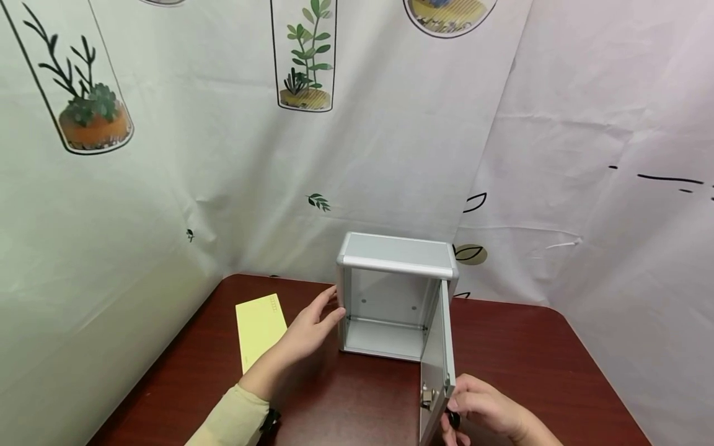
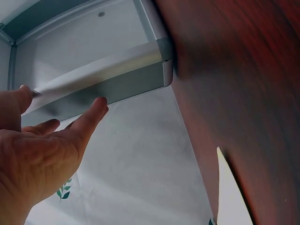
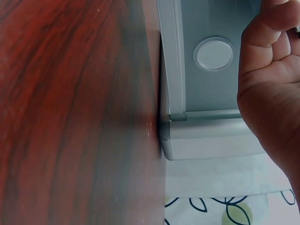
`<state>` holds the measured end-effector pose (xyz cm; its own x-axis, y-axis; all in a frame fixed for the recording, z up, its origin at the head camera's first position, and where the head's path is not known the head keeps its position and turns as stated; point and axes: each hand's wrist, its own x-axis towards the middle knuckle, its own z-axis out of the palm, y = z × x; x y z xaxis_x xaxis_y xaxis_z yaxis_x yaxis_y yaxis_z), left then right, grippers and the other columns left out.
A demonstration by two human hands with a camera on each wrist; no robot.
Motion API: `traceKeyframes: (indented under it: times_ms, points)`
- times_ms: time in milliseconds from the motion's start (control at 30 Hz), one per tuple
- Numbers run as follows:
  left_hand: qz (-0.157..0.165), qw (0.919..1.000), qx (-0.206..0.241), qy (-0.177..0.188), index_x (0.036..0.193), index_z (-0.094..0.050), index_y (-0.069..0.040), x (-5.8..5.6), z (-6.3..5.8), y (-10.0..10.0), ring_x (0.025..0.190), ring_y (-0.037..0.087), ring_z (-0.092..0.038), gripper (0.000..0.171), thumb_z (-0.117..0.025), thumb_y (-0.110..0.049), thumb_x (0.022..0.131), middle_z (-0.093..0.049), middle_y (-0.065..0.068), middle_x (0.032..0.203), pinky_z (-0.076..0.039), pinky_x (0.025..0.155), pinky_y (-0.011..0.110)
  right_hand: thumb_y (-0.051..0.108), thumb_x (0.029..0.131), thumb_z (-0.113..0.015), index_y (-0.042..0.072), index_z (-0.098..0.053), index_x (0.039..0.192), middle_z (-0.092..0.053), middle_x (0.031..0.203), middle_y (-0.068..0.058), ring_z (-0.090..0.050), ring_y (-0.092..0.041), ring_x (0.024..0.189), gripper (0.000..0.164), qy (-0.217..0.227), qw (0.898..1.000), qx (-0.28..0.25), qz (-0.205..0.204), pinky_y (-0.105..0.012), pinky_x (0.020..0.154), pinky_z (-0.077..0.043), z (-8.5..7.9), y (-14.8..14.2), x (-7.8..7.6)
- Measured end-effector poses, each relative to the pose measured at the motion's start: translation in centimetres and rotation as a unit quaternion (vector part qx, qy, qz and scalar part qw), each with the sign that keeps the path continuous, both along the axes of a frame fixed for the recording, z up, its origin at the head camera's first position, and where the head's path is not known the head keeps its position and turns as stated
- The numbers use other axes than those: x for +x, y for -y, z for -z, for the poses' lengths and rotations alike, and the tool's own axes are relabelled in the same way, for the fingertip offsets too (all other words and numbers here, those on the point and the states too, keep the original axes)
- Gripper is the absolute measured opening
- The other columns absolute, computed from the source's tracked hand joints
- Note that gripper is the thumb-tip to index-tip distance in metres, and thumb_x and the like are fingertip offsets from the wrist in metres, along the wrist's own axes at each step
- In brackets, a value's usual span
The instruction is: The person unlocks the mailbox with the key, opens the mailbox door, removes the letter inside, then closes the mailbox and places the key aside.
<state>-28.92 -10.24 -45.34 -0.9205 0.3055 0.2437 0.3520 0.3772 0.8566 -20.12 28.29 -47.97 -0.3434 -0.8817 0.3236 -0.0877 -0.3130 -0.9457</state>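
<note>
A grey metal box (image 1: 396,251) stands on the table with its hinged door (image 1: 440,359) swung out toward me on the right. A metal lock (image 1: 427,396) shows on the door's inner face. My left hand (image 1: 309,328) is at the box's left side, fingers extended along the outer wall and thumb at the front edge. In the left wrist view, that hand (image 2: 47,154) overlaps the box's side wall (image 2: 126,86). At the door's free edge, my right hand (image 1: 485,406) pinches a black-headed key (image 1: 454,420) by the lock, mostly hidden by the fingers.
A yellow envelope (image 1: 259,328) lies on the dark red table (image 1: 513,347), left of the box and partly behind my left forearm. White printed cloth (image 1: 390,155) hangs behind and along both sides. A round disc (image 3: 214,54) shows on the door's outer face.
</note>
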Motion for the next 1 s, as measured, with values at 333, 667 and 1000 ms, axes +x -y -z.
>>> traceKeyframes:
  times_ms: [333,667,1000]
  points:
    - [0.006,0.9998,0.017,0.012,0.172,-0.040,-0.007,0.2,0.2,-0.4,0.132,0.034,-0.070,0.063,-0.062,-0.031,0.117,-0.055,0.020,0.163,-0.056,0.111,0.052,-0.013,0.100,-0.026,-0.028,-0.053,0.093,-0.048,0.072,-0.050,-0.041,-0.054,0.053,0.032,0.002,1.000,-0.010,-0.003,-0.048,0.039,-0.043,-0.1,0.2,0.0]
    - [0.010,0.9992,0.035,0.018,0.170,-0.040,-0.003,0.2,0.5,-0.5,0.127,0.037,-0.073,0.062,-0.061,-0.028,0.118,-0.055,0.024,0.162,-0.060,0.106,0.048,-0.013,0.102,-0.022,-0.025,-0.055,0.097,-0.052,0.075,-0.050,-0.045,-0.057,0.056,0.035,-0.008,1.000,-0.006,0.016,-0.039,0.048,-0.052,0.0,1.0,0.2]
    - [0.016,0.9996,0.020,0.013,0.171,-0.040,-0.004,0.1,0.3,-0.4,0.131,0.034,-0.071,0.062,-0.059,-0.032,0.119,-0.054,0.021,0.163,-0.060,0.106,0.044,-0.013,0.105,-0.017,-0.024,-0.051,0.100,-0.054,0.077,-0.052,-0.049,-0.063,0.059,0.037,-0.011,1.000,-0.019,0.023,-0.049,0.043,-0.046,-0.1,3.0,0.4]
